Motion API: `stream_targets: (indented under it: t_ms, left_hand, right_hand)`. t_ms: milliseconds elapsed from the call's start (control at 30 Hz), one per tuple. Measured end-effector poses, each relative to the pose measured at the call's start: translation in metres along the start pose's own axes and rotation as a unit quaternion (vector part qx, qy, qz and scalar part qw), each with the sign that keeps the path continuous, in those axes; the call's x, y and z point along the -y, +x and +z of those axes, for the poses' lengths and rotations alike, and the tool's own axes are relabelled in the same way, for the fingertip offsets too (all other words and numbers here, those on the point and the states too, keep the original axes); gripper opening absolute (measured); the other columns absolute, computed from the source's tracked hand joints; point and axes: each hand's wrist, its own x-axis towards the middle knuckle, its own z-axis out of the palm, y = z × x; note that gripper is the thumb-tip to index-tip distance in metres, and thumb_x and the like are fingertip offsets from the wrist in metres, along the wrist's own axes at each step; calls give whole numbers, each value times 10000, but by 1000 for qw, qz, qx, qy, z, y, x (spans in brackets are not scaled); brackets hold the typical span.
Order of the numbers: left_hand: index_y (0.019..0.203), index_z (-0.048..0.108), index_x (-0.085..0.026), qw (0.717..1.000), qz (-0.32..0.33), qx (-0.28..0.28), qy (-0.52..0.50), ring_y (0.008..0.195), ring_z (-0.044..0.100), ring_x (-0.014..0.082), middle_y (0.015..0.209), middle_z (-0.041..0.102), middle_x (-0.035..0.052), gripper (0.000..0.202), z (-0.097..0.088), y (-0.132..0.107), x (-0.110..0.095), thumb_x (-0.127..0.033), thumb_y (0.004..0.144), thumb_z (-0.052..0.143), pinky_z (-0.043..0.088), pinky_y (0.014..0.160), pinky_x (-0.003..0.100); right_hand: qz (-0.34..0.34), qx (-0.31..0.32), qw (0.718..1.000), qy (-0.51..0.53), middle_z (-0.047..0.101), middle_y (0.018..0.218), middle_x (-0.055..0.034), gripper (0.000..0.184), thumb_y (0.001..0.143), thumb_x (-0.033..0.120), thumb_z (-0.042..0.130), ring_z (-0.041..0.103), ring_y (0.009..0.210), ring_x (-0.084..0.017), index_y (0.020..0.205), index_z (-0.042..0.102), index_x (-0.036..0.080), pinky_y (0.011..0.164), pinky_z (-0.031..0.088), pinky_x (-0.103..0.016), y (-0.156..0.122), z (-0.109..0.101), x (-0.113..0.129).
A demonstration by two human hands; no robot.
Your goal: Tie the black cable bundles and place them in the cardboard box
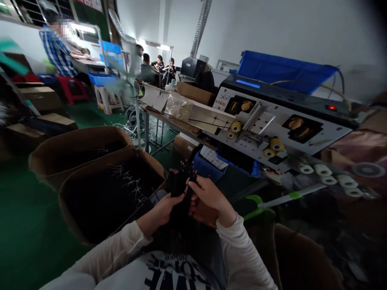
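Both my hands hold an upright bundle of thin black cables (180, 183) over my lap. My left hand (165, 208) is wrapped round the bundle's lower left side. My right hand (208, 194) is closed on its upper right side, fingers curled near the top ends. The cable tips point up and look dark with small pinkish ends. The lower part of the bundle is lost in shadow between my arms.
Two open cardboard boxes (99, 189) (65, 151) of black cables stand at my left on the green floor. A white machine (272, 125) with yellow rollers sits on the bench ahead, a blue bin (211, 167) under it. Green-handled scissors (263, 205) lie right. Other people work far back.
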Motion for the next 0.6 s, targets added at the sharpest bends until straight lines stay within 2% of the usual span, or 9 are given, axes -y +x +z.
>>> stream_targets:
  t_ms: [133, 233, 333, 433, 567, 600]
  left_hand:
    - [940, 624, -98, 1000, 6, -7, 8, 701, 658, 215, 860, 690, 135, 295, -1, -5, 2, -306, 756, 722, 512, 640, 333]
    - [875, 627, -81, 999, 17, 2, 27, 642, 633, 183, 788, 672, 116, 281, -1, -8, 4, -303, 743, 737, 496, 611, 307]
    - [830, 617, -91, 999, 13, 12, 35, 626, 620, 175, 744, 632, 77, 273, -1, -11, 5, -310, 732, 747, 496, 616, 316]
    - [870, 612, -109, 999, 0, 31, 30, 688, 633, 197, 748, 592, 53, 262, 0, -14, 5, -306, 747, 733, 506, 662, 344]
    - [917, 622, -112, 998, -14, 57, 26, 701, 637, 203, 755, 578, 49, 267, -3, -15, 6, -304, 761, 721, 505, 673, 355]
    - [928, 625, -111, 998, -17, 58, 28, 697, 638, 204, 759, 585, 53, 272, -4, -14, 7, -302, 760, 722, 504, 669, 355]
  right_hand:
    - [-93, -92, 991, -27, 608, 851, -20, 123, 850, 258, 566, 572, 819, -164, 814, 673, 209, 817, 488, -313, 2, 6, -8]
    - [-72, -116, 991, -6, 600, 990, -33, 121, 810, 233, 606, 563, 949, -175, 906, 676, 211, 916, 450, -331, 5, 12, -15]
    - [-24, -100, 994, 43, 618, 1036, -35, 294, 793, 254, 631, 591, 905, -164, 1085, 630, 216, 839, 493, -310, 7, 15, -19]
    - [0, -67, 990, 127, 632, 1036, -29, 437, 790, 284, 640, 598, 752, -122, 1217, 559, 231, 658, 517, -243, 6, 13, -16]
    - [49, -66, 970, 228, 629, 1031, -16, 746, 750, 271, 674, 505, 500, -44, 1417, 345, 321, 398, 407, -151, 6, 7, -11]
    - [50, -64, 969, 231, 629, 1036, -19, 784, 729, 252, 688, 494, 473, -36, 1425, 335, 332, 361, 379, -139, 7, 5, -10]
